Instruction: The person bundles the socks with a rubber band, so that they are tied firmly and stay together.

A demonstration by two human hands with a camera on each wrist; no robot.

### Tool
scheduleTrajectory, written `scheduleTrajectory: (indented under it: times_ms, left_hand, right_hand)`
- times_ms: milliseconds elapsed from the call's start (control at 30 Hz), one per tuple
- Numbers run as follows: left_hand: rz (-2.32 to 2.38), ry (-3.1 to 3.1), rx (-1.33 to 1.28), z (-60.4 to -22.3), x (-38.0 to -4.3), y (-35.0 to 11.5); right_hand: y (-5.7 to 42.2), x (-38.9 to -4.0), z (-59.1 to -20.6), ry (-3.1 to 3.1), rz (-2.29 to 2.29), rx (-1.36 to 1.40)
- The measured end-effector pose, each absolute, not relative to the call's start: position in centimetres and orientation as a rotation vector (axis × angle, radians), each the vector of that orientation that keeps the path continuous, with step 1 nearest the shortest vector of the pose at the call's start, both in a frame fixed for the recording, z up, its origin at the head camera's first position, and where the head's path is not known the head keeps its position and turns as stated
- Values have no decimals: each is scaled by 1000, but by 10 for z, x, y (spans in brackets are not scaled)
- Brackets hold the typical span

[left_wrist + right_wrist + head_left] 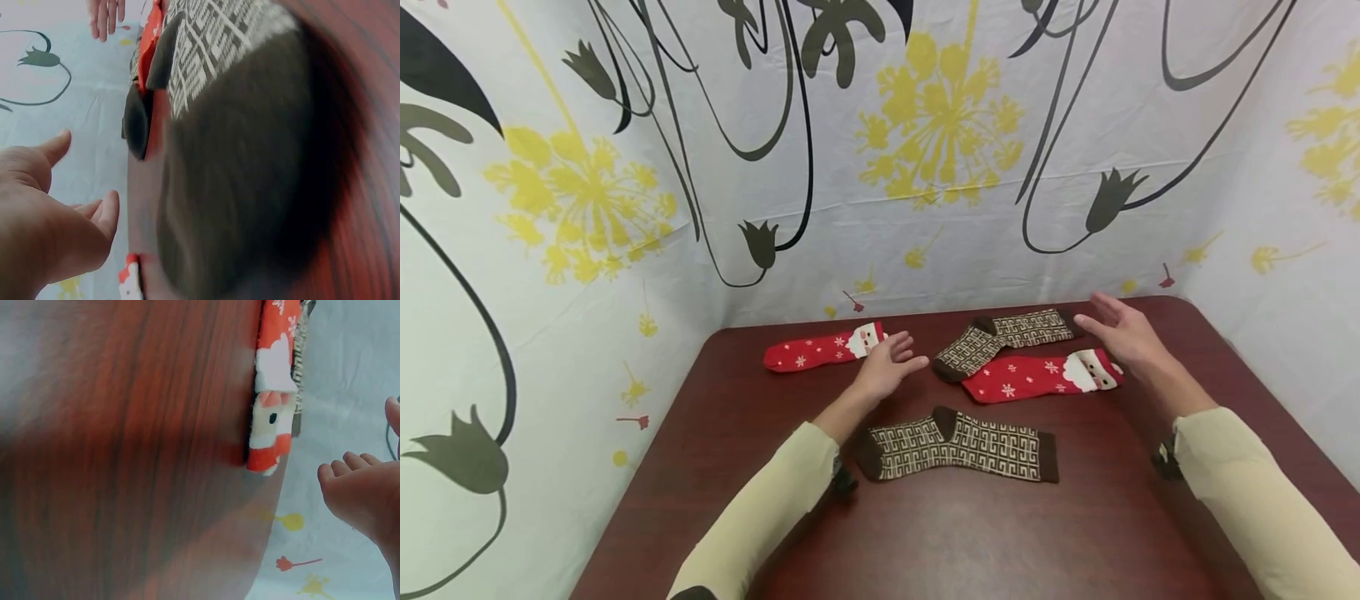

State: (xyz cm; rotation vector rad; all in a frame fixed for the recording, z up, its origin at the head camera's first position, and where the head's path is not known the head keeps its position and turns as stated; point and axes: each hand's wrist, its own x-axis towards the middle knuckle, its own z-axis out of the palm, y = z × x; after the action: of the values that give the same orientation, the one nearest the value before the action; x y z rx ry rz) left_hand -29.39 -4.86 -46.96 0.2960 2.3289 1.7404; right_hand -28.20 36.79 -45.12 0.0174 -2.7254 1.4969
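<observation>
Red and probably light and floppy, the sock [812, 353] near the tabletop's [955, 550] far-left corner is best pinched at its cuff [862, 340]; your left grip [883, 368] and right grip [1126, 335] are empty, fingers loosely extended.

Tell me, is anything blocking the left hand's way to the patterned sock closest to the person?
Nothing visible is: the head view shows only bare tabletop between the left hand and that patterned sock. The left red sock lies beyond the hand.
</observation>
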Motion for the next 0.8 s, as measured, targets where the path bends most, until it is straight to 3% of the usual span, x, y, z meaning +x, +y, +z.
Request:
scheduleTrajectory:
  times_ms: [367,800]
  left_hand:
    - [1826,2231,95,-481,-299,-16]
    - [1597,2540,153,-490,-298,-1]
  right_hand:
    - [363,-311,-471,-2770,1543,-53]
    - [359,-328,-488,-2766,1551,-149]
